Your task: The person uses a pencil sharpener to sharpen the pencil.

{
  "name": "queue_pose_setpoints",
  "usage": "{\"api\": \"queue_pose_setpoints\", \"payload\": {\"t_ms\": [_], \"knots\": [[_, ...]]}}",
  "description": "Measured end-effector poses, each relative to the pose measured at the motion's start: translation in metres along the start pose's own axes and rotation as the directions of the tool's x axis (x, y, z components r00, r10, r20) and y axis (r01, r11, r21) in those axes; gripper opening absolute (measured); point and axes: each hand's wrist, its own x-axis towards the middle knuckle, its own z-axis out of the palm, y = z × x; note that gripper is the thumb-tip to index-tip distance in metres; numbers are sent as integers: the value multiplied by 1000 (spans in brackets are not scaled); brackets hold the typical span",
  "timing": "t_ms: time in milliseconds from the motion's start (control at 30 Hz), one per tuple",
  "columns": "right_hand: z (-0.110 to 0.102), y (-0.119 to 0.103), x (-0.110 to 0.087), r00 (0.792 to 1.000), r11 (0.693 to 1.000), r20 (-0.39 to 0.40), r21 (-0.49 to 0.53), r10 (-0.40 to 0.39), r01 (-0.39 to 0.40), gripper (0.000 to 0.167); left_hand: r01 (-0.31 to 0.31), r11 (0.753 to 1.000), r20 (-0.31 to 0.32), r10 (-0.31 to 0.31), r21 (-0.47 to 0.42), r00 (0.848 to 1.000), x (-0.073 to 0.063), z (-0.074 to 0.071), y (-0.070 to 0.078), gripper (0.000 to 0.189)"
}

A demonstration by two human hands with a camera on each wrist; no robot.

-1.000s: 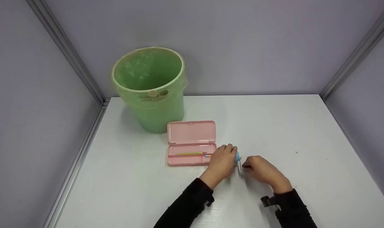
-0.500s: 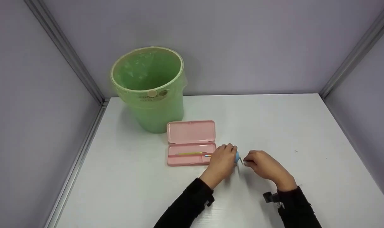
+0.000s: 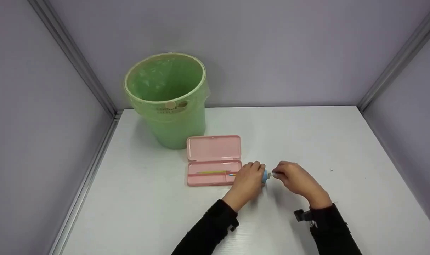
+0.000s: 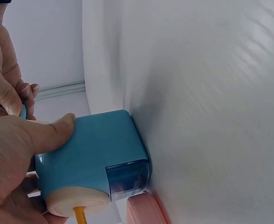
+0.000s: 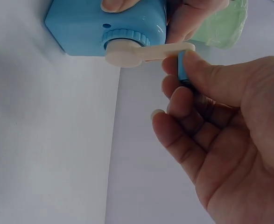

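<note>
A blue hand-crank pencil sharpener (image 4: 90,149) stands on the table, and my left hand (image 3: 248,181) grips its body from above. An orange-yellow pencil (image 4: 80,215) sticks out of the cream ring on its front, toward the pink case. My right hand (image 3: 297,180) pinches the blue knob (image 5: 182,69) at the end of the cream crank arm (image 5: 162,51) between thumb and finger. In the head view, most of the sharpener is hidden behind my left hand. Its dark see-through shavings drawer (image 4: 129,178) shows low on the front in the left wrist view.
Left of my left hand lies an open pink pencil case (image 3: 214,148), with a yellow pencil (image 3: 213,171) in its tray. A green bin (image 3: 179,122) with a liner stands behind the case. Grey walls (image 3: 271,53) enclose the white table (image 3: 137,212) at the back and sides.
My right hand has swung the crank up from hanging low, moving a little away from my body and rising. The left hand and the sharpener have stayed put.
</note>
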Motion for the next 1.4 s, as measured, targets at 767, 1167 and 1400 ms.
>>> {"api": "queue_pose_setpoints", "payload": {"t_ms": [767,1167,1400], "knots": [[13,17,27,990,995,-106,-30,88,-91,16,-14,1000,22,14,-4,1000,0,-1,0,58],[23,26,35,990,994,-98,-32,104,-107,16,-11,1000,23,11,3,1000,0,-1,-1,59],[29,32,38,989,990,-62,-31,136,-138,18,-8,1000,21,8,1,1000,-1,-1,0,60]]}}
